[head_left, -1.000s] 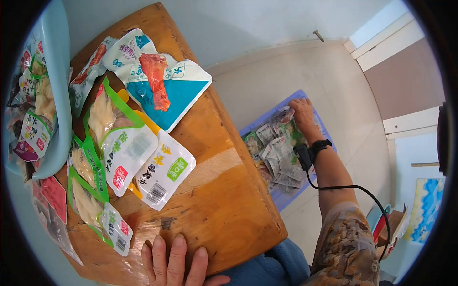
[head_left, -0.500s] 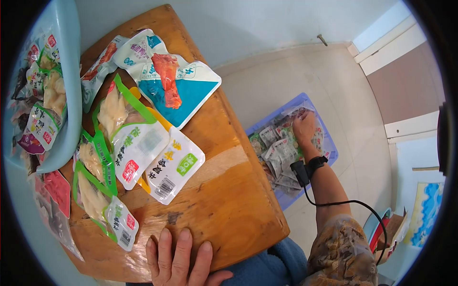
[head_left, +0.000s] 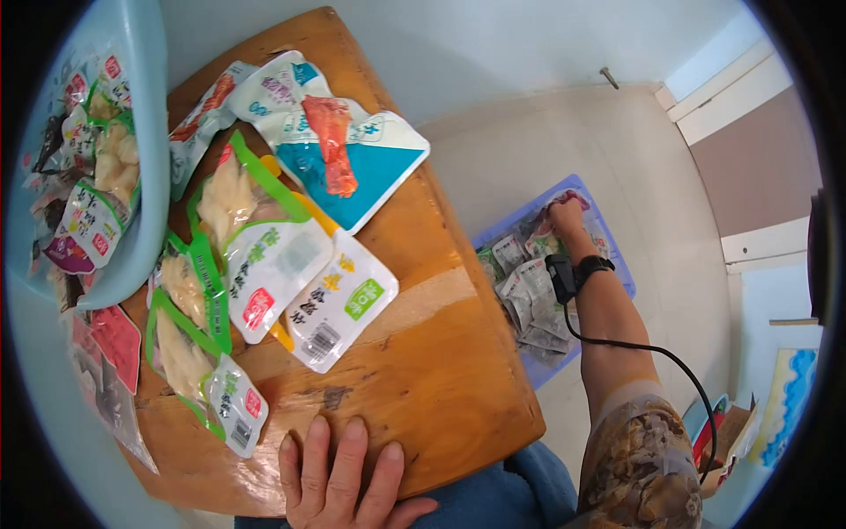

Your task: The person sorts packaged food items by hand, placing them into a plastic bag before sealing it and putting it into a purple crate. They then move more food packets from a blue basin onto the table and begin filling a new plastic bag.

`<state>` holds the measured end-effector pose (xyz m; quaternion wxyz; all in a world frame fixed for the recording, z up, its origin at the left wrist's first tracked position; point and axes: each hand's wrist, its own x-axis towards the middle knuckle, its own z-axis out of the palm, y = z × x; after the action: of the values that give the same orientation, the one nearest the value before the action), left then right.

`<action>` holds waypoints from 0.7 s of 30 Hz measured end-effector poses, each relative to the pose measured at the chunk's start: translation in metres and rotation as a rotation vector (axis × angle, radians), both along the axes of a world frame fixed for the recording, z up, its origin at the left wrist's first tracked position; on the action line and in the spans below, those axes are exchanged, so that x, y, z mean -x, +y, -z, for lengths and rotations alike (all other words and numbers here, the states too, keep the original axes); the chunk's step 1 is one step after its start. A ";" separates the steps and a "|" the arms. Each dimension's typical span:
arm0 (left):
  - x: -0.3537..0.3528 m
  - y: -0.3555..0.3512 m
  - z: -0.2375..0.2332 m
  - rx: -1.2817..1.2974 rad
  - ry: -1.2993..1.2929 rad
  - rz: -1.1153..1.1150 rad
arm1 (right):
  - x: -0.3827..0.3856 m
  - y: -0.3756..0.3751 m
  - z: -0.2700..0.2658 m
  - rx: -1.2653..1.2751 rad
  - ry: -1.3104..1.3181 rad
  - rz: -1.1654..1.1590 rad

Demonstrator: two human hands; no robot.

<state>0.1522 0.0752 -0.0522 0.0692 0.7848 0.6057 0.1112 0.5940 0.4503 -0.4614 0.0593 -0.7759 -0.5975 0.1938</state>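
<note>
My left hand [head_left: 339,480] rests on the near edge of the wooden table [head_left: 432,353], fingers spread, holding nothing. Down to the right, my right hand [head_left: 567,216] reaches into a purple-blue basket [head_left: 624,273] on the floor that holds silver and green food packets [head_left: 533,295]. A dark red packet shows at its fingers, which seem closed on it. On the table lie white-and-green food pouches [head_left: 273,273], two more green-edged pouches [head_left: 182,348] and a teal-and-white pouch [head_left: 339,167] with a red meat picture.
A light blue basin [head_left: 154,176] filled with packets stands at the left. Beside it lies a red-and-clear package [head_left: 115,353]. A black cable runs from my right wrist. An open cardboard box [head_left: 736,441] stands at the lower right.
My right hand has moved within the basket towards its far end, and a dark red packet now shows at its fingers. The view has shifted slightly; my left hand stays on the table.
</note>
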 end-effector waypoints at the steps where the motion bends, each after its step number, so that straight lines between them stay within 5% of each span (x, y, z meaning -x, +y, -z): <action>1: 0.000 0.000 -0.001 0.003 0.001 0.007 | 0.013 -0.009 -0.013 0.001 0.006 -0.008; 3: -0.001 -0.002 -0.001 0.002 -0.007 -0.003 | 0.030 -0.031 -0.049 -0.111 0.265 0.334; 6: -0.001 0.000 -0.002 -0.006 -0.025 -0.007 | 0.061 -0.056 -0.082 -0.275 0.071 0.428; 14: 0.002 -0.003 -0.002 -0.007 0.023 0.008 | 0.071 -0.080 -0.116 -0.278 0.098 0.451; 16: 0.004 -0.003 -0.003 -0.027 -0.003 0.007 | 0.082 -0.081 -0.144 -0.447 0.219 0.404; 19: 0.009 -0.012 -0.012 -0.073 -0.072 -0.038 | 0.121 -0.064 -0.209 -0.721 0.450 0.268; 21: 0.010 -0.009 -0.006 -0.086 -0.181 0.039 | 0.180 -0.093 -0.313 -0.611 0.700 0.266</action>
<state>0.1426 0.0662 -0.0458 0.0922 0.7856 0.5761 0.2063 0.4140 0.3569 -0.1486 0.5063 -0.6808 -0.4669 0.2494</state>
